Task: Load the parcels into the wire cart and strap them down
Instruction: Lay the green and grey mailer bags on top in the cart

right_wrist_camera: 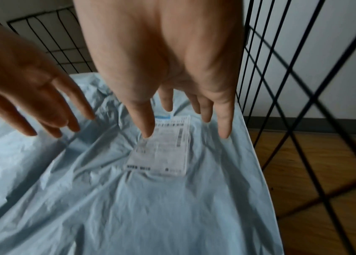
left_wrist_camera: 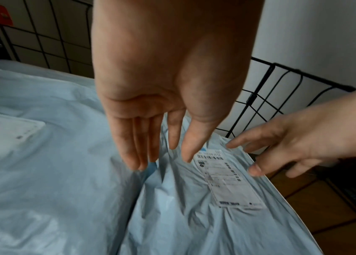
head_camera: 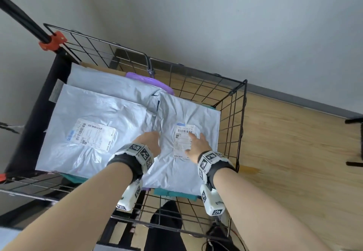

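Note:
The black wire cart (head_camera: 231, 113) holds several pale grey poly-mailer parcels. A large one (head_camera: 94, 125) with a white label lies at the left. A narrower one (head_camera: 176, 172) (left_wrist_camera: 194, 224) (right_wrist_camera: 150, 207) with a white label (head_camera: 183, 142) (right_wrist_camera: 163, 148) lies at the right. Both hands hover over the right parcel with straight fingers and hold nothing. My left hand (head_camera: 151, 142) (left_wrist_camera: 161, 120) is over the seam between the two parcels. Over the label is my right hand (head_camera: 197, 145) (right_wrist_camera: 172, 86). No strap is in view.
A purple parcel (head_camera: 149, 80) and a brown cardboard edge (head_camera: 102, 68) show at the cart's back; teal items (head_camera: 174, 192) peek out below. A black pole with a red clamp (head_camera: 52, 41) stands at the cart's left corner. Wooden floor (head_camera: 294, 152) lies to the right.

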Tool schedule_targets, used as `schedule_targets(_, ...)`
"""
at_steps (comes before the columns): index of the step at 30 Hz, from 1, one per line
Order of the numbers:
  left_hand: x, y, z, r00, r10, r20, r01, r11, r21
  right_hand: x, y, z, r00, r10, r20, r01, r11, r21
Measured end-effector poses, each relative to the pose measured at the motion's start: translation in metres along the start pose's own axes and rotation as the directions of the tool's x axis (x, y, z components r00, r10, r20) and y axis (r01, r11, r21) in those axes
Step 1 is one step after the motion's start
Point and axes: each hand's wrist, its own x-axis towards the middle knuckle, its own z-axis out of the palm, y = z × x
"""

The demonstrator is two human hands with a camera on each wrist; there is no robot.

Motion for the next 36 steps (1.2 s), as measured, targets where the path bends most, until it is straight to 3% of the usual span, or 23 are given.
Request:
schedule_targets(6,-0.039,-0.002,-0.027,0.988,-0.139,-0.073,0.131,0.986,-0.102,-0.012,-0.029,-0.062,0.980,-0.195,-0.047,0.191,0.979,-0.073)
schedule_targets(12,-0.085,0.027,-0.044,0.919,-0.352,-0.179,0.260,0.881,-0.394,-0.027,-0.048,-0.121,0.889,-0.456,0.042,0.452,0.860,-0.238)
schedule_targets(17,-0.127,0.067,-0.039,0.783,-0.558,-0.274,0.302,0.727,-0.616,-0.049,-0.048,-0.163,0.786,-0.597,0.159,0.608,0.700,-0.375)
schedule_targets(21,-0.163,0.100,-0.037,0.608,-0.682,-0.406,0.230,0.641,-0.732,-0.072,-0.049,-0.192,0.718,-0.658,0.228,0.680,0.592,-0.432)
schedule_targets(24,-0.189,0.108,-0.044,0.499,-0.747,-0.439,0.193,0.590,-0.784,-0.083,-0.061,-0.207,0.675,-0.694,0.250,0.715,0.533,-0.451)
schedule_targets(28,-0.215,0.098,-0.057,0.440,-0.800,-0.409,0.186,0.527,-0.829,-0.099,-0.098,-0.214,0.608,-0.741,0.284,0.762,0.445,-0.470)
schedule_targets(36,-0.263,0.029,-0.079,0.243,-0.883,-0.401,0.078,0.430,-0.900,-0.141,-0.198,-0.190,0.414,-0.823,0.388,0.849,0.195,-0.492)
